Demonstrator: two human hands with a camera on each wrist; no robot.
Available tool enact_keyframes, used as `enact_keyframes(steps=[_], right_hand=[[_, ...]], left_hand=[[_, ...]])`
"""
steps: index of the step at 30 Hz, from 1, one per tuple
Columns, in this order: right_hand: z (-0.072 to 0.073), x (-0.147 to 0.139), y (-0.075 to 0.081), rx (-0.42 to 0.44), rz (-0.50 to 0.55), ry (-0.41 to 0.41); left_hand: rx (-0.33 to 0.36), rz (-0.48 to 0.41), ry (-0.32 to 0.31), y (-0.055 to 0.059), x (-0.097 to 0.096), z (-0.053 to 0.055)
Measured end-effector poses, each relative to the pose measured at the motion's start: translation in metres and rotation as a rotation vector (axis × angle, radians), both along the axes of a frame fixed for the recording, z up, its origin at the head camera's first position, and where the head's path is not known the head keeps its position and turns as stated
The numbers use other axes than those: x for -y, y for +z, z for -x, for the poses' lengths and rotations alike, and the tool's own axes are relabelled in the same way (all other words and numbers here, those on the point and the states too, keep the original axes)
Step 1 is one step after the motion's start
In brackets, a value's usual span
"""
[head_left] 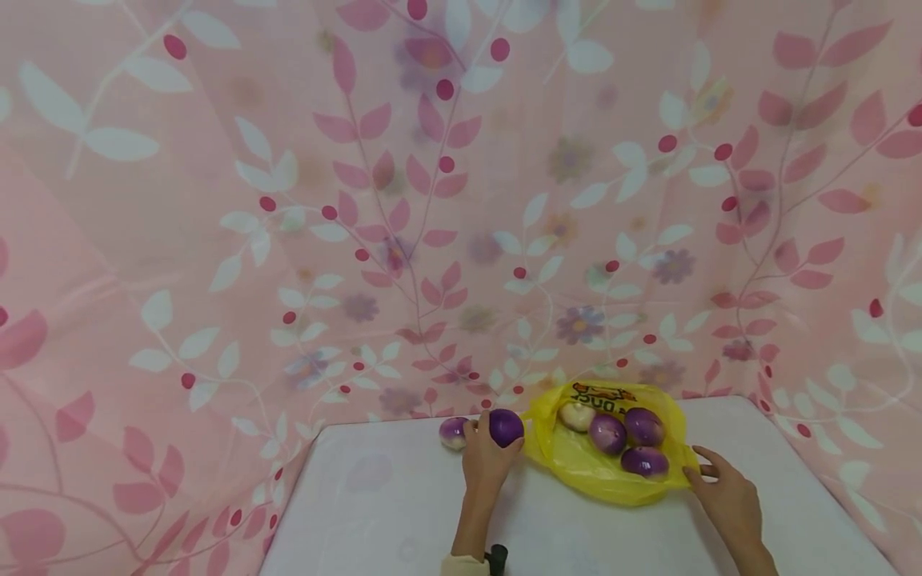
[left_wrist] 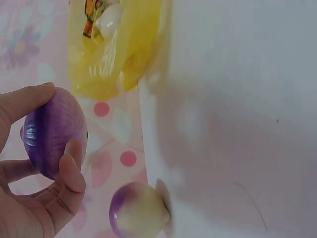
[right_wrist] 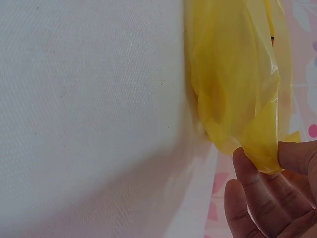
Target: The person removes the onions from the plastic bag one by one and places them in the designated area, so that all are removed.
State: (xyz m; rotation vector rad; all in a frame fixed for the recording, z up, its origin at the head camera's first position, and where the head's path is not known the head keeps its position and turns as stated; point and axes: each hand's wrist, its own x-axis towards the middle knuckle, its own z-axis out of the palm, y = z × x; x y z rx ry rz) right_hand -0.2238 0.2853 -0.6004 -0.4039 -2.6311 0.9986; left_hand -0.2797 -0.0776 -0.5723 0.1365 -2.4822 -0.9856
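My left hand (head_left: 486, 464) grips a glossy purple onion (head_left: 508, 429) just left of the bag's mouth. In the left wrist view, thumb and fingers curl round this onion (left_wrist: 54, 131), which has faint stripes and a pointed end. A yellow plastic bag (head_left: 598, 486) with a printed logo lies with its mouth towards me. Several purple-and-white onions (head_left: 607, 434) sit inside it. My right hand (head_left: 729, 498) pinches the bag's right edge; the right wrist view shows yellow film (right_wrist: 265, 156) between thumb and fingers. Another onion (head_left: 452, 433), purple and pale, rests beside my left hand.
A white-covered table (head_left: 374, 504) holds everything. Pink leaf-patterned cloth (head_left: 446, 240) hangs close behind its back edge and along both sides. A small dark object (head_left: 497, 558) shows at my left wrist, by the sleeve (head_left: 464, 566).
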Motion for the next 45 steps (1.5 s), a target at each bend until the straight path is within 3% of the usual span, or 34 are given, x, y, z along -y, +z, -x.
enact_keyframes(steps=[14,20,30,37,45], right_hand=[[0.001,-0.001,0.000,0.004,0.012,0.009],[-0.001,-0.001,-0.001,0.002,0.007,0.000],[-0.002,-0.003,-0.002,-0.011,-0.002,0.000],[-0.004,-0.002,0.000,-0.014,-0.001,-0.003],[-0.005,-0.002,-0.002,-0.031,-0.002,-0.001]], left_hand=[[-0.022,-0.049,0.080,0.003,0.045,0.007],[-0.052,-0.067,0.121,0.000,0.063,0.004],[-0.025,-0.107,0.172,0.002,0.087,0.002],[-0.057,-0.114,0.213,-0.003,0.106,0.002],[-0.011,-0.126,0.259,-0.009,0.124,-0.001]])
